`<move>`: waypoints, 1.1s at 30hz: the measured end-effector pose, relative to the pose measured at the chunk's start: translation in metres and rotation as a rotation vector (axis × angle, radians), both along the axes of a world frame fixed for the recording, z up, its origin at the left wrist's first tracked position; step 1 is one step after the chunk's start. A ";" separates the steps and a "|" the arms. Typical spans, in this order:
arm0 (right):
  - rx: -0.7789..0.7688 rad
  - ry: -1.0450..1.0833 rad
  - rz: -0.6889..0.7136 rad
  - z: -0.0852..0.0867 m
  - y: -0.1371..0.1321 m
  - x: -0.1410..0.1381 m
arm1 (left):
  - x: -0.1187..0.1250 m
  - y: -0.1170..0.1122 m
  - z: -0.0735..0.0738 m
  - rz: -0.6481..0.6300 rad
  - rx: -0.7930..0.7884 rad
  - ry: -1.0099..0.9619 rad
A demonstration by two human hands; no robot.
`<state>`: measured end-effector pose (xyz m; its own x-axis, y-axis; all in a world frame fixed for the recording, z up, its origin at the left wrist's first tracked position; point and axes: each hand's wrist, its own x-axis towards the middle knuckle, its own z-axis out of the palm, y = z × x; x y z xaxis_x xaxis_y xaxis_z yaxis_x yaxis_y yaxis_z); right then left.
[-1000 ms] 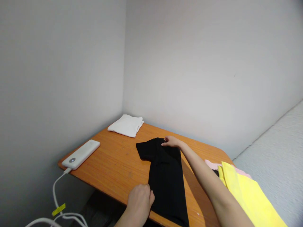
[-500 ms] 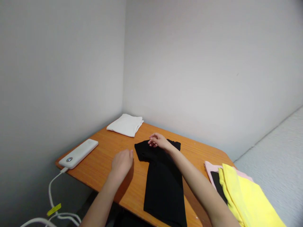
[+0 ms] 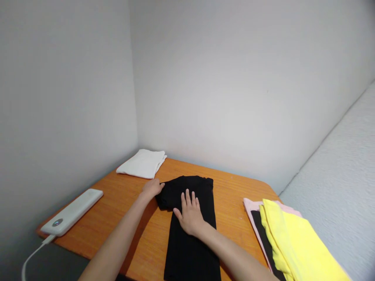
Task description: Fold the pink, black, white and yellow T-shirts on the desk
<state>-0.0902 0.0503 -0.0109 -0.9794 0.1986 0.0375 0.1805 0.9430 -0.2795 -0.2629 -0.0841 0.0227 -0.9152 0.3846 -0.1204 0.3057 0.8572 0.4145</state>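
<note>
A black T-shirt [image 3: 190, 249] lies folded lengthwise on the wooden table [image 3: 231, 207], its sleeve pointing left. At the end of that sleeve, my left hand [image 3: 152, 188] has its fingers closed on the cloth edge. My right hand [image 3: 190, 216] rests flat on the middle of the shirt with its fingers spread. Part of the shirt is hidden under my right hand and forearm.
A folded white cloth [image 3: 143, 163] lies at the back left corner near the walls. On the left edge sits a white power bank [image 3: 73, 212] with a white cable [image 3: 32, 255]. Yellow [image 3: 301, 242], black and pink garments are stacked at the right edge.
My left hand has moved up to the sleeve and taken hold of its end. My right hand has come down from the collar area and flattened on the shirt. The view has shifted right.
</note>
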 end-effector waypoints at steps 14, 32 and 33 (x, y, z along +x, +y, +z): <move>-0.100 -0.011 0.103 0.012 -0.031 0.046 | 0.031 0.088 0.018 -0.526 0.358 -0.172; -0.413 -0.143 0.402 0.043 -0.063 0.125 | 0.085 0.070 -0.023 -0.803 0.190 0.169; -0.462 -0.151 0.407 0.052 -0.057 0.135 | 0.083 0.063 -0.018 -0.792 0.211 0.170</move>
